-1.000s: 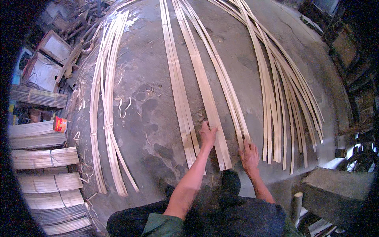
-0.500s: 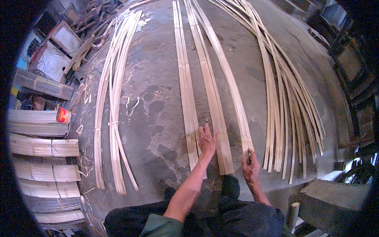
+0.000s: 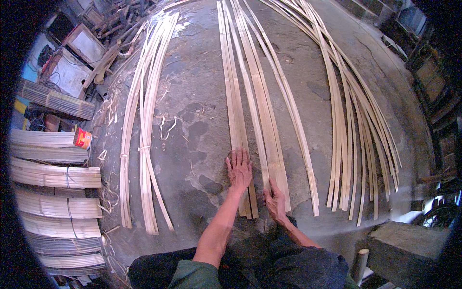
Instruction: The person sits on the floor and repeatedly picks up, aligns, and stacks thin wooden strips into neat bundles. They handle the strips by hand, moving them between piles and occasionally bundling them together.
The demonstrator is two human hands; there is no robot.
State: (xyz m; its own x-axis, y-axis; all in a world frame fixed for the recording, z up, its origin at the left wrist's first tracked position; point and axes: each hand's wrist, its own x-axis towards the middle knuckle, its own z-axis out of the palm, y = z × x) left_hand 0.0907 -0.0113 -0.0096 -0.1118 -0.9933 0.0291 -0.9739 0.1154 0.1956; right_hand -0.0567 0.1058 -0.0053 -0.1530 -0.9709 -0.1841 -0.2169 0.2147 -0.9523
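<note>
My left hand (image 3: 239,169) lies flat, fingers stretched out, over the near part of a group of long pale bamboo strips (image 3: 234,113) on the floor. To its right, my right hand (image 3: 275,201) closes its fingers on the near end of a single bamboo strip (image 3: 253,106). That strip runs away from me between the left group and a wider middle group of strips (image 3: 268,123). Farther right, apart from both hands, lies a narrow pair of strips (image 3: 291,102). My right fingertips partly hide the held strip's end.
A fanned pile of strips (image 3: 353,113) spreads at the right, and tied strips (image 3: 126,155) lie at the left. Bundled slats (image 3: 57,177) stack along the left edge, with a red tin (image 3: 82,138) on them. A concrete block (image 3: 404,245) stands at lower right.
My right hand has moved left, and a strip from the right-hand group now lies beside the middle group. My left hand has come down flat onto the left group.
</note>
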